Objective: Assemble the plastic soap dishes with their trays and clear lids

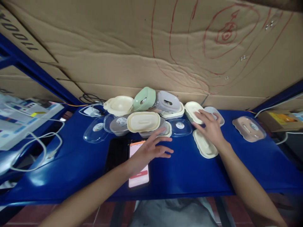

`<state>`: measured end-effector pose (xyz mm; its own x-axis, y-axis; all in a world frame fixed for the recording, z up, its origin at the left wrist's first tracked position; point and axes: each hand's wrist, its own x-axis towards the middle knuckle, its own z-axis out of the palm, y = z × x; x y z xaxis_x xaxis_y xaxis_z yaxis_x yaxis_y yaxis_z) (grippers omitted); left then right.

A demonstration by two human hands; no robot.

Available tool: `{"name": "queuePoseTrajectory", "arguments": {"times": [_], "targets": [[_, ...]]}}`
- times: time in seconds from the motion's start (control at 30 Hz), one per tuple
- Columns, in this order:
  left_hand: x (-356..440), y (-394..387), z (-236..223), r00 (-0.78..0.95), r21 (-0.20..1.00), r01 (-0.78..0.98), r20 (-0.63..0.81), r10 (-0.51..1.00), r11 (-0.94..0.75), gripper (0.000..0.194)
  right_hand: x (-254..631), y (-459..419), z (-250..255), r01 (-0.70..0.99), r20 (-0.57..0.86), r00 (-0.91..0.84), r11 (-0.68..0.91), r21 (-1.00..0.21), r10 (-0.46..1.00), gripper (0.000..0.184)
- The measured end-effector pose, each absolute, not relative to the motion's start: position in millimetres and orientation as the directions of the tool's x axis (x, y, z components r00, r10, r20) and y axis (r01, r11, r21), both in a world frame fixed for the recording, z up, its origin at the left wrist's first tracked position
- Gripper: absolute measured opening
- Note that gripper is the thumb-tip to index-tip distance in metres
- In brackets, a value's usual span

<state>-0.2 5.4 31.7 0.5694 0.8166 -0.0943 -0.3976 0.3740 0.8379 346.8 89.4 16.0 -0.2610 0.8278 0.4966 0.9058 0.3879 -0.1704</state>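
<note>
My left hand (153,148) hovers with spread fingers over the near side of the pile, above a phone with a lit screen (139,178), holding nothing. My right hand (209,127) reaches to the right end of the pile. Its fingers are apart and lie over the edge of a cream oval lid or container (193,110); firm contact is hard to tell. Beneath that hand a second cream oval piece (204,145) rests flat on the table. Behind its fingers sits a pale grey-white piece (216,115), partly hidden.
Piled along the back are a green container (145,99), a grey one (168,101), cream pieces (143,122) and clear lids (96,129). A pinkish lidded container (248,128) lies right on the blue table (175,176). A cardboard wall (106,50) stands behind; cables (39,142) hang left.
</note>
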Motion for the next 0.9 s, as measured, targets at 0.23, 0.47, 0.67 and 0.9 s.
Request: {"name": "queuePoseTrajectory", "arguments": {"times": [0.23,0.47,0.67,0.9], "targets": [[-1.7,1.8,32.0,0.636,0.850,-0.397,-0.019,0.772,0.347,0.062,340.7,76.2,31.5,0.890,0.459,-0.350,0.442,-0.109,0.817,0.065],[-2.6,6.9,38.7,0.579,0.870,-0.404,0.004,0.815,0.283,0.034,348.7,12.4,46.5,0.921,0.376,-0.286,0.362,-0.148,0.881,0.045],[-3.1,7.7,41.2,0.561,0.889,-0.373,-0.010,0.828,0.264,0.033,362.0,-66.5,-4.8,0.949,0.354,-0.164,0.245,-0.197,0.921,0.042],[3.5,6.3,35.9,0.556,0.902,-0.335,-0.044,0.830,0.272,0.032,367.2,-59.7,23.0,0.884,0.600,0.177,0.143,-0.445,0.780,0.019]]}}
